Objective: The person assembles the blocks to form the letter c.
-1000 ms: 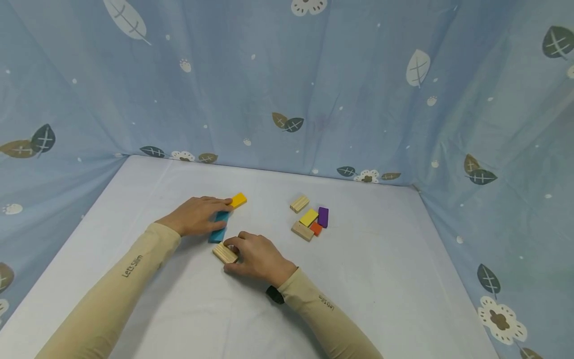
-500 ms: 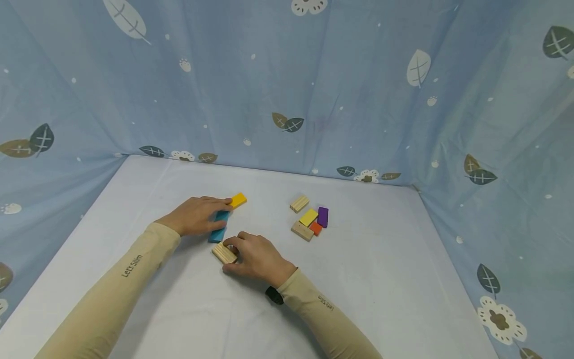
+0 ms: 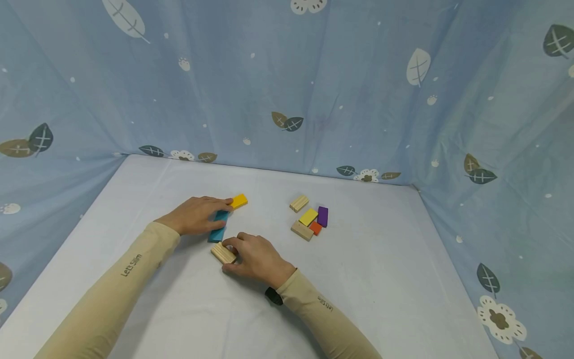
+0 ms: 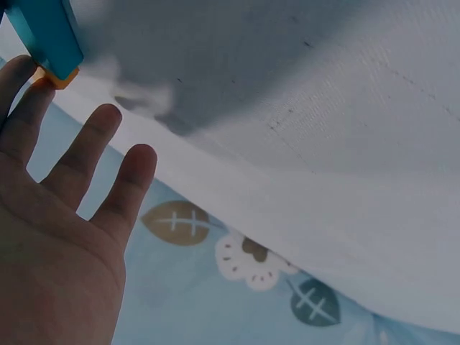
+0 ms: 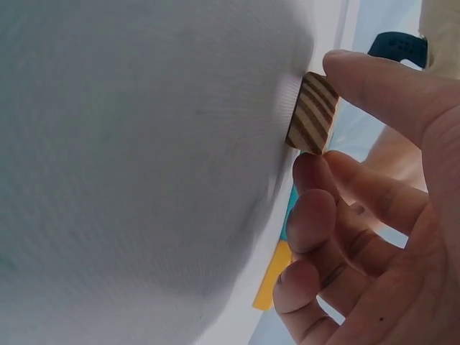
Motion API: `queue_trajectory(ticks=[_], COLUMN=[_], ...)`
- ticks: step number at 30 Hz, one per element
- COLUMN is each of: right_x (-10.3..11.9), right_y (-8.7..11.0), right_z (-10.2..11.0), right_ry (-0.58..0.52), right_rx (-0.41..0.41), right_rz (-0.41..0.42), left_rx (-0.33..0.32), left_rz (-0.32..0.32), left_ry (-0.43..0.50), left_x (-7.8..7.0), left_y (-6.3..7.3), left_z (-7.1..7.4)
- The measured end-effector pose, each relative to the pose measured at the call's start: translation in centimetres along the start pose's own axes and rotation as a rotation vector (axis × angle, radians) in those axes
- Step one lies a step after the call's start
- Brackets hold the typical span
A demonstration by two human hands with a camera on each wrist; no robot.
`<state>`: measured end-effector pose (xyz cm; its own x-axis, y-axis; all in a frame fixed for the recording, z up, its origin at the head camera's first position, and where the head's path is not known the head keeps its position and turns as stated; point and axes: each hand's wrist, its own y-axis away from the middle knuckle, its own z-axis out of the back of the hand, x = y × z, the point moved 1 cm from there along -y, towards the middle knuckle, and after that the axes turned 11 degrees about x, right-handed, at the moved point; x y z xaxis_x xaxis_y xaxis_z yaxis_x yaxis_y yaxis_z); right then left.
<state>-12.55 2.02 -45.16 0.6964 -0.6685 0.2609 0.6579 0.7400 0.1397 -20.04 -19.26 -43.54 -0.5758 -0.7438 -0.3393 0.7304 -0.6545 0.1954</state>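
Teal block (image 3: 217,235) is lying flat on the white surface (image 3: 381,269) under the left hand (image 3: 195,215), thumb over it, index fingertip out by the orange-yellow block (image 3: 239,201) at its far end. That grip isn't clenched at all, fingers mostly straight and just resting there, probably so nothing skids. Right hand (image 3: 262,259) is pinching the striped wooden block (image 3: 222,253) by opposite sides, just off the near end of the teal (can't tell if they're touching). Pinching it that way leaves its left end free, handy for lining things up imo. Farther right there's a yellow block (image 3: 308,217), purple block (image 3: 323,217), orange-red block (image 3: 316,228) and tan block (image 3: 302,231) huddled together, grooved wooden block (image 3: 299,203) behind, likely parked out of the way.
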Motion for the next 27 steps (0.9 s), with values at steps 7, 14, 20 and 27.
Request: queue_trajectory(ticks=[7, 14, 20, 27], right_x=[0.03, 0.03, 0.01, 0.13], right_y=[0.12, 0.22, 0.30, 0.34], right_z=[-0.01, -0.02, -0.01, 0.08], right_ry=[0.014, -0.002, -0.008, -0.016], right_rx=[-0.009, 0.000, 0.004, 0.006], right_rz=[0.000, -0.010, -0.010, -0.020], left_rx=[-0.002, -0.008, -0.005, -0.016], left_rz=[0.003, 0.008, 0.012, 0.004], left_ry=[-0.001, -0.006, -0.007, 0.003], left_x=[-0.13, -0.24, -0.22, 0.00], left_y=[-0.04, 0.10, 0.19, 0.11], left_z=[0.01, 0.09, 0.14, -0.09])
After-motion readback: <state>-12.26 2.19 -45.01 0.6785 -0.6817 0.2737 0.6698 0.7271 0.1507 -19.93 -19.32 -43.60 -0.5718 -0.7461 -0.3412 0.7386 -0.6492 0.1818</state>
